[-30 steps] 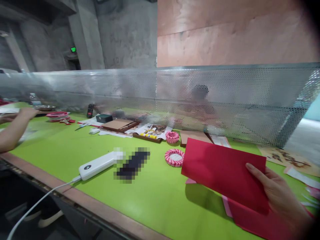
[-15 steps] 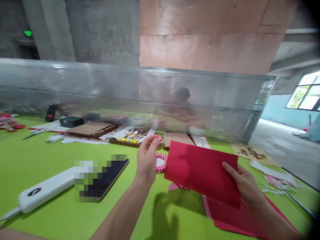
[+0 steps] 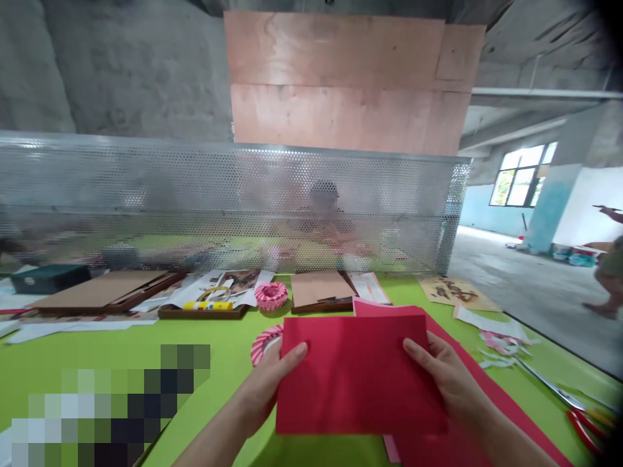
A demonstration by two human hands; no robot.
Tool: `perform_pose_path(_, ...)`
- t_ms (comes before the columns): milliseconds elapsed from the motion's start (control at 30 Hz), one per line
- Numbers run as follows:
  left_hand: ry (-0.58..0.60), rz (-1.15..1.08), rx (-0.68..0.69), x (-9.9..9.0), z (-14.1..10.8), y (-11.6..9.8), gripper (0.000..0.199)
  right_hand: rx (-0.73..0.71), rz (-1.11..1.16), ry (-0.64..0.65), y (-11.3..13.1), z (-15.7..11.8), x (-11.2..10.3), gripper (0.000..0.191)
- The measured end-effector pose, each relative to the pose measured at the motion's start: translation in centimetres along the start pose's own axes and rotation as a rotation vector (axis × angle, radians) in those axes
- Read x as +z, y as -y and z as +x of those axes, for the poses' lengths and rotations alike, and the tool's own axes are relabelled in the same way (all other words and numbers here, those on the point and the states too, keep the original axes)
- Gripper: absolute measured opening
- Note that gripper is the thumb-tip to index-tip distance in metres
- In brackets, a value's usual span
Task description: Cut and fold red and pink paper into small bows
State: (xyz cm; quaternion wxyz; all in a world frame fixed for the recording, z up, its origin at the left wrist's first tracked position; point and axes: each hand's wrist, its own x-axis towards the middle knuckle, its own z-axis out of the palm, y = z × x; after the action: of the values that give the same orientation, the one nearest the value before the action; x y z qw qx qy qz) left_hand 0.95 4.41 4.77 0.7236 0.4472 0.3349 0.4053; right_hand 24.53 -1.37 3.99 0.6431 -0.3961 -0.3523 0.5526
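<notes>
A red sheet of paper (image 3: 357,383), looking folded or cut to a rectangle, is held upright above the table. My left hand (image 3: 265,389) grips its left edge, thumb on the front face. My right hand (image 3: 445,370) holds the right edge the same way, its other fingers hidden behind. Larger red paper (image 3: 491,395) lies on the table under my right arm, with a pink sheet (image 3: 384,309) showing behind the held piece. A pink-and-white striped paper ring (image 3: 263,344) sits just beyond my left hand, partly covered. Farther back stands another pink ring (image 3: 271,296).
Red-handled scissors (image 3: 579,415) and paper scraps (image 3: 506,344) lie at the right. Brown frames (image 3: 321,290), a yellow glue stick (image 3: 208,305) and a dark green box (image 3: 51,279) line the back before a perforated metal screen (image 3: 195,201). A person (image 3: 610,266) stands at far right.
My left hand has come down and right to take the left edge of the red paper. The paper has moved lower and levelled out. The view has turned to the right.
</notes>
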Motion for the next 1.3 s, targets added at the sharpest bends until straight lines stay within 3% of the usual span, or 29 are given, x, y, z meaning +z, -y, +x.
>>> perform_pose_path(67, -0.031, -0.084, 0.017, -0.6, -0.1, 0.2, 0.033, -0.001, 0.031, 0.004, 0.0, -0.1, -0.1, 0.021)
perform_pose_path(167, 0.044, -0.161, 0.034, -1.3, -0.2, 0.5, 0.028, -0.05, 0.009, -0.004, 0.0, 0.1, -0.5, 0.018)
perform_pose_path(300, 0.167, -0.058, 0.088, -1.4, -0.2, 0.6, 0.022, -0.094, -0.119, -0.043, -0.1, 0.5, -1.2, 0.017)
perform_pose_path(433, 0.197, 0.019, 0.173, -1.4, -0.2, 0.4, 0.021, -0.125, -0.114, -0.095, -0.2, 0.7, -1.7, 0.016)
perform_pose_path(533, 0.221, 0.05, 0.159, -1.3, -0.4, 0.3, 0.028, -0.128, -0.115, -0.104, -0.4, 0.6, -1.9, 0.016)
perform_pose_path(833, 0.149, 0.123, 0.179, -0.2, -1.0, 0.8, 0.026, -0.025, -0.142, -0.065, -0.8, 0.9, -2.9, 0.02)
perform_pose_path(1067, 0.092, 0.058, 0.095, -0.1, -1.1, 1.2, 0.031, 0.023, -0.162, -0.134, -0.4, 0.4, -1.2, 0.024)
perform_pose_path(1300, 0.093, 0.033, 0.1, -0.1, -1.0, 1.6, 0.03, 0.074, -0.159, -0.163, -0.4, 0.3, -0.5, 0.03)
